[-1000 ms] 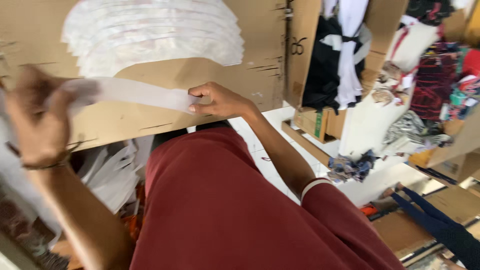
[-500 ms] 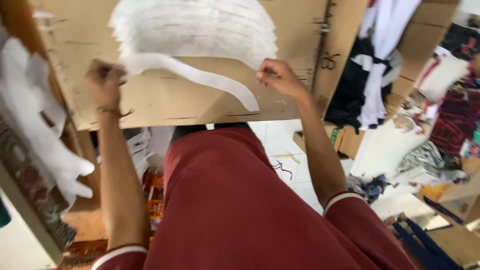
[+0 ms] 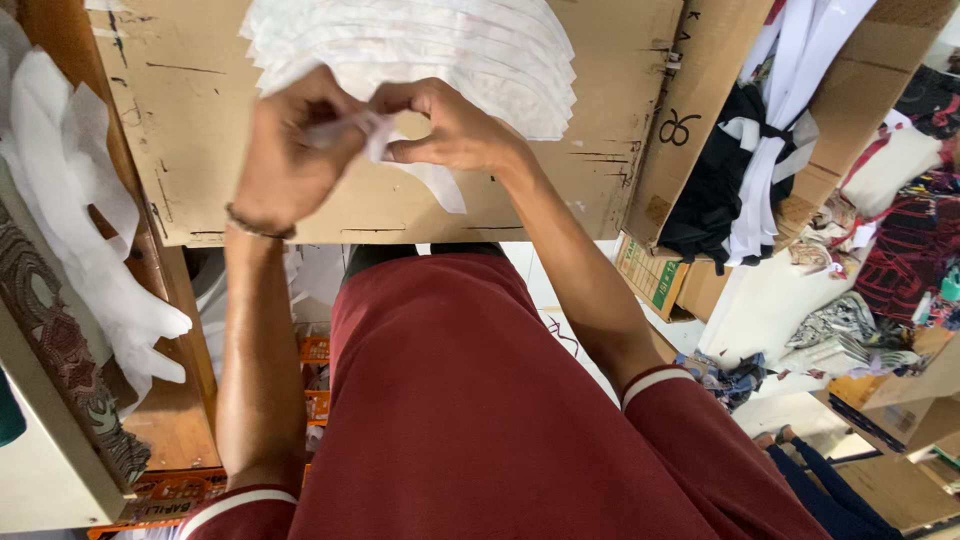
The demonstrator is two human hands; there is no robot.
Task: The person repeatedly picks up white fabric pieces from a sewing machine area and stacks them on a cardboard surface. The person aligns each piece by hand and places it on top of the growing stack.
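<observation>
Here we fold a white fabric strip (image 3: 385, 135) over the cardboard sheet (image 3: 180, 130).
Leftmost, loose white cut pieces (image 3: 80, 220) hang off the edge; our left hand (image 3: 290, 150) and right hand (image 3: 455, 130) meet, fingers pinched shut on the strip below the stacked white pieces (image 3: 450, 45); rightward, an open carton (image 3: 850, 90) holds black-and-white garments (image 3: 750, 160).

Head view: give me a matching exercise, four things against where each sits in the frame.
Things:
1. white fabric strip
2. stack of white cut pieces
3. black and white garments
4. wristband

Places:
A. in the cardboard box at right
B. on the left hand
C. pinched between left hand and right hand
D. on the cardboard sheet, beyond the hands

Pairs: 1-C, 2-D, 3-A, 4-B
</observation>
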